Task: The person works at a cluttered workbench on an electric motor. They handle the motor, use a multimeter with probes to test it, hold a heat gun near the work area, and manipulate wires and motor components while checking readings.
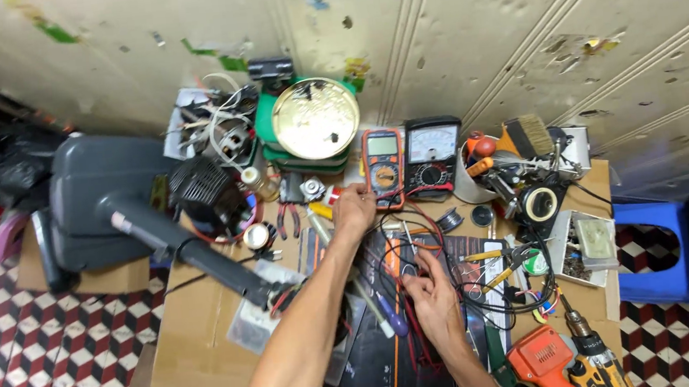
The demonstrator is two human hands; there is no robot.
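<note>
My left hand reaches across the cardboard-covered bench. Its curled fingers rest against the lower left edge of an orange digital multimeter; whether it grips anything is hidden. My right hand is nearer to me, its fingertips pinched on the red and black test leads that loop out from the meter. A black analog meter stands just right of the orange one. Under my right hand lies a black mat, with a blue-handled screwdriver between my forearms.
A grey fan base and pole with a black motor lies at the left. A gold lid on a green tub sits by the wall. A brush, a tape roll, an orange drill and a blue stool crowd the right.
</note>
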